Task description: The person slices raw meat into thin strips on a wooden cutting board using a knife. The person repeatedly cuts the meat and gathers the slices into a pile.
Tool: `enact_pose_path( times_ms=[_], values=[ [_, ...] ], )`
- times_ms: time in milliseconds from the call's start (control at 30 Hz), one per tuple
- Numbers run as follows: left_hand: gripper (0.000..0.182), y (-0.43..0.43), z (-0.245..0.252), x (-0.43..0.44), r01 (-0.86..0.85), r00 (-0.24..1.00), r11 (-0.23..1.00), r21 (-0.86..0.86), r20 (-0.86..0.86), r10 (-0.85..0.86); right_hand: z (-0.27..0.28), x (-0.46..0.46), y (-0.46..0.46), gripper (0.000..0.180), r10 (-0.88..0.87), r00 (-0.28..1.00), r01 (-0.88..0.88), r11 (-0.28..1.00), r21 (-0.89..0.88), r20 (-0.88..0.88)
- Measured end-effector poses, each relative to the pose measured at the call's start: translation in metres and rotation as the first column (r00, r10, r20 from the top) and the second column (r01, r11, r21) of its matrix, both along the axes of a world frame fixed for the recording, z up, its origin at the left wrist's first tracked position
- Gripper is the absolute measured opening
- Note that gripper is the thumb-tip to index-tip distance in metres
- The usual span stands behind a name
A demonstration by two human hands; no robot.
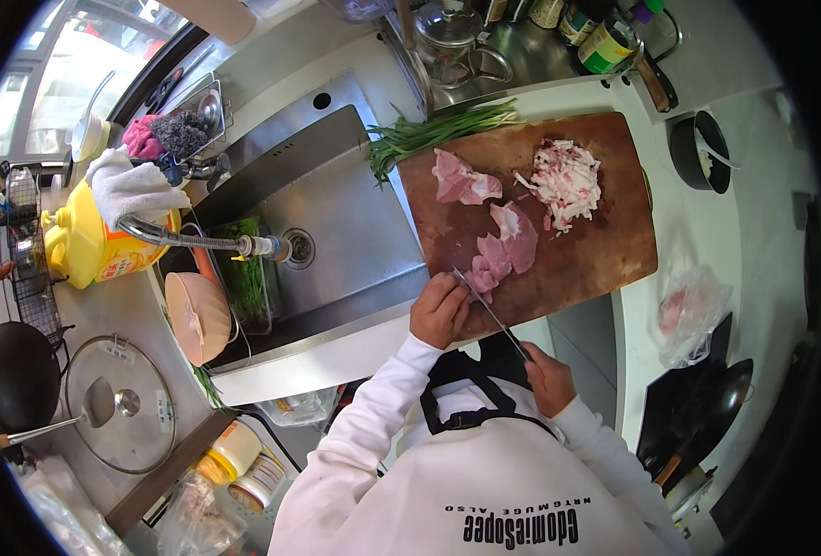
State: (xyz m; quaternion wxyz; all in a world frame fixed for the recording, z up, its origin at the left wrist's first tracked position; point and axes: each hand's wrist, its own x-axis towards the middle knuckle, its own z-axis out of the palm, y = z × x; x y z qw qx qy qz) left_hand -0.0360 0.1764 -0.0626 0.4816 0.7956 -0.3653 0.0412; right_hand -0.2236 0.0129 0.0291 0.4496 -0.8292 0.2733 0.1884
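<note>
My right hand (549, 379) grips the handle of a kitchen knife (487, 306), whose thin blade slants across the near left part of a wooden cutting board (591, 254). With curled fingers my left hand (440, 311) holds the near end of a strip of raw meat (497, 254), close beside the knife tip. That strip is partly cut into slices. Part of its near end is hidden by the fingers. Farther back lies a second piece of raw meat (464, 178). A heap of pale, fatty meat strips (567, 184) sits at the board's far right.
Left of the board is a steel sink (354, 208) with a faucet (202, 242) reaching over it. Green stalks (438, 132) lie along the board's far edge. To the right are a black bowl (692, 153), a plastic bag (692, 316) and a wok (716, 410).
</note>
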Motion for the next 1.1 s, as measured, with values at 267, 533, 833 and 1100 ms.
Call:
enact_pose_path(
  times_ms=[267,533,833,1100],
  values=[
    [0.022,0.002,0.011,0.001,0.042,0.999,0.999,-0.02,-0.019,-0.043,-0.003,-0.005,-0.012,0.038,-0.148,0.985,0.128,0.973,0.194,0.093],
    [0.028,0.004,0.01,0.0,0.012,1.0,1.0,0.019,0.01,-0.012,0.014,-0.026,-0.008,0.039,-0.064,0.992,0.051,0.991,0.123,0.11],
    [0.031,0.001,0.0,-0.004,-0.038,0.999,0.999,0.012,0.007,0.038,0.011,0.031,0.001,0.036,-0.068,0.985,0.045,0.988,0.149,0.156],
    [0.031,0.001,-0.001,-0.005,-0.036,0.999,0.999,-0.013,-0.028,0.035,0.013,0.022,-0.002,0.038,0.007,1.0,-0.008,0.996,0.093,0.017]
  ],
)
